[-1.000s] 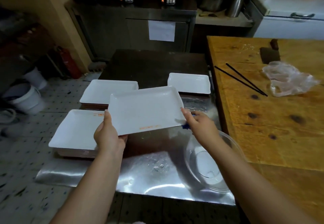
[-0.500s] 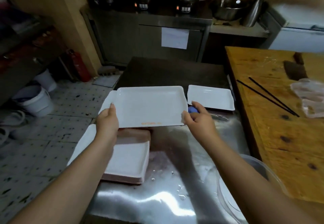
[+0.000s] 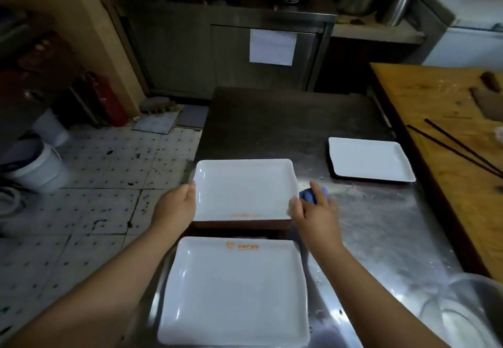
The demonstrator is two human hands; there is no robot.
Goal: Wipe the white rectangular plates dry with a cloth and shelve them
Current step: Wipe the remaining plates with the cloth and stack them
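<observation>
- The held plate (image 3: pixel 245 188), white and rectangular with faint orange print along its near edge, sits mid-frame, level, on top of a stack whose reddish-brown edge shows just under it.
- The left hand (image 3: pixel 175 206) grips the plate's left rim, thumb on top at the edge and the other fingers hidden beneath.
- The right hand (image 3: pixel 313 211) is at the plate's right rim; its fingers curl around a blue cloth (image 3: pixel 309 195) bunched against that corner, and whether they also pinch the rim cannot be told.
- A second plate (image 3: pixel 234 290) lies at lower centre, just nearer than the held one, with an orange logo by its far edge; it too tops a stack.
- A third plate (image 3: pixel 370 161) lies at right of centre, well apart from the other two, over a dark underside.
- All three rest on a steel table (image 3: pixel 381 238) with water drops and glare on it.
- At the lower right corner a clear bowl (image 3: pixel 468 315) sits on the table.
- Along the right edge is a wooden counter (image 3: pixel 449 129) with two black chopsticks (image 3: pixel 460 147) lying on it.
- At left, tiled floor (image 3: pixel 109 184) with a white bucket (image 3: pixel 35 165) and a red cylinder (image 3: pixel 109 100) further back.
- Across the top, a steel cabinet (image 3: pixel 217 53) bearing a white paper sheet (image 3: pixel 272 46).
</observation>
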